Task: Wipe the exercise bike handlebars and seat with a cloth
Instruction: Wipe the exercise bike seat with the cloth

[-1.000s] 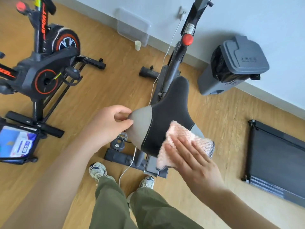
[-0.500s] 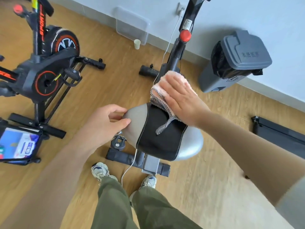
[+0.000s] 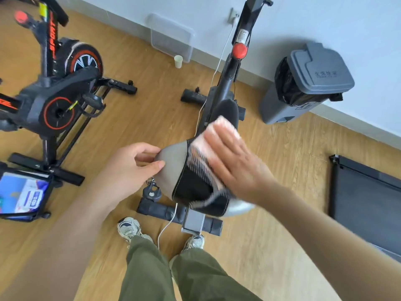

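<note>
Olive trousers [image 3: 152,268] and two pale trainers [image 3: 130,228] sit closest to us, feet planted either side of a white cable [image 3: 167,224]. The cable runs from between the shoes up past the rear foot bar [image 3: 156,208] of the bike. First risk: a step back or a shuffle sideways could catch that cable and tug it.

Next out is the seat [image 3: 193,187], black centre with grey wings.
- The left hand [image 3: 130,168] grips the left grey wing, thumb on top and fingers curled round the edge, steadying the seat.
- The right hand [image 3: 236,168] lies flat on top, fingers straight and slightly apart, pressing the pink cloth [image 3: 221,127] onto the black panel toward the nose. This hand is blurred, so we read it as mid-stroke.

Risks at the seat:
- The cloth is held only by palm pressure, not pinched. A fast stroke could let it skid free and drop to the floor.
- Its grey-striped edge trails loose toward the rear of the seat. It could bunch up, or snag on the adjuster fitting [image 3: 152,192] below the left wing.
- The right grey wing is mostly under the forearm, so we cannot tell whether it is wiped. It is easy to skip.

Farther off are the post with the red knob [image 3: 239,50], a paper cup [image 3: 178,61] and a grey bin [image 3: 310,83] by the wall. The handlebars are out of frame, and that half of the job could be forgotten.
</note>
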